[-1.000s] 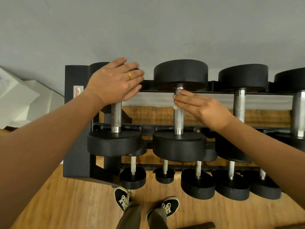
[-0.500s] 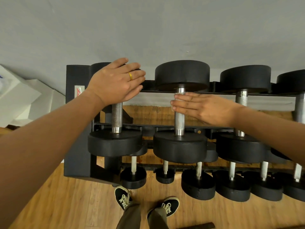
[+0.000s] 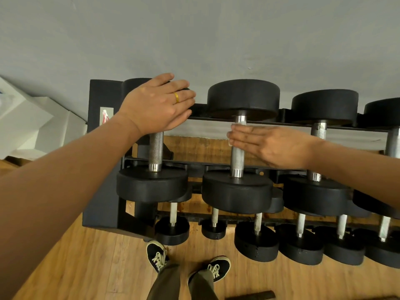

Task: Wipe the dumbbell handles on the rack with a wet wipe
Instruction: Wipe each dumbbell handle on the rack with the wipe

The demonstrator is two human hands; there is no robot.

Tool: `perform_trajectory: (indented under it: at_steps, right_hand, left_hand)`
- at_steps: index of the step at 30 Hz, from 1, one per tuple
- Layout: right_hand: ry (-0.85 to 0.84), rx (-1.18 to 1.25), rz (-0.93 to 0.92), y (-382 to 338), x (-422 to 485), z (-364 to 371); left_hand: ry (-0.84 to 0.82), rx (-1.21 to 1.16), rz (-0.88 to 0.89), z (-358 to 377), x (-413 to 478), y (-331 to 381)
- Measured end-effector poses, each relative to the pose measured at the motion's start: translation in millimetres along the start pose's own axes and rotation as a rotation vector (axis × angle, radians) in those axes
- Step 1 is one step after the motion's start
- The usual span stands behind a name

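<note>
The right hand [image 3: 270, 144] reaches in from the side with its fingers straight and close together, laid flat across the upper part of the second dumbbell handle [image 3: 237, 161]. The wet wipe [image 3: 239, 124] is pressed between those fingers and the bar. Only a white edge shows just above the fingertips and a small corner below them; the rest is hidden under the hand.

The left hand [image 3: 154, 105] lies palm down with its fingers extended over the far head and upper handle of the first dumbbell [image 3: 155, 151], covering most of that head. Whether the thumb curls underneath cannot be seen.

The rack [image 3: 104, 148] runs out of the picture beyond the right forearm, which also crosses the third dumbbell [image 3: 318, 133]. The lower-row dumbbells are partly hidden behind the upper heads.
</note>
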State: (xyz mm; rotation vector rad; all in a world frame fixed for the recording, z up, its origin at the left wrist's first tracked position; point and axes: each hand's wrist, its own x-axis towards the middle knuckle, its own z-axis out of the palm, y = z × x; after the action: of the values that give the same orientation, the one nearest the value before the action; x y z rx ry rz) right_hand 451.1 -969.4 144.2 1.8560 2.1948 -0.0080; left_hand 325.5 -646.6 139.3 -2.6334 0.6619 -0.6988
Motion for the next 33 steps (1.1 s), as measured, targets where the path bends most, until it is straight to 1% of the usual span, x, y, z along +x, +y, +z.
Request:
perform_trajectory:
  at_steps: [3,4,7,9,12,16,25,27,30,31,33]
  right_hand:
    - [-0.008,0.030,0.064,-3,1,-1]
    - [-0.019,0.036,0.054,-11,-1,1]
    - [-0.047,0.039,-0.060,-28,-6,6]
    - [-0.044,0.026,-0.075,-19,-4,2]
    - [-0.054,0.045,0.041,-2,2,-3]
    - [-0.109,0.021,0.076,-7,2,3]
    - [-0.014,0.027,0.172,-10,11,-6]
    - [-0.025,0.039,0.124,-14,10,-6]
    - [-0.076,0.031,-0.089,-29,3,-3]
    - [-0.081,0.019,-0.133,-31,1,-3]
    - [-0.065,0.005,-0.156,-25,2,-5]
  left_hand:
    - [0.010,0.001,0.001,0,0,0]
    - [0.009,-0.002,0.000,0,0,0]
    - [0.005,-0.009,-0.007,0,-1,0]
    - [0.004,-0.011,-0.008,0,-1,0]
    - [-0.001,-0.010,-0.010,-1,-1,-1]
    - [0.000,-0.005,-0.009,1,-1,0]
    - [-0.019,-0.006,-0.013,1,-1,0]
    - [-0.020,-0.005,-0.012,0,-1,0]
    - [-0.016,0.001,-0.014,0,-1,0]
    - [-0.018,0.001,-0.015,0,-1,0]
    - [-0.022,-0.001,-0.015,0,-1,0]
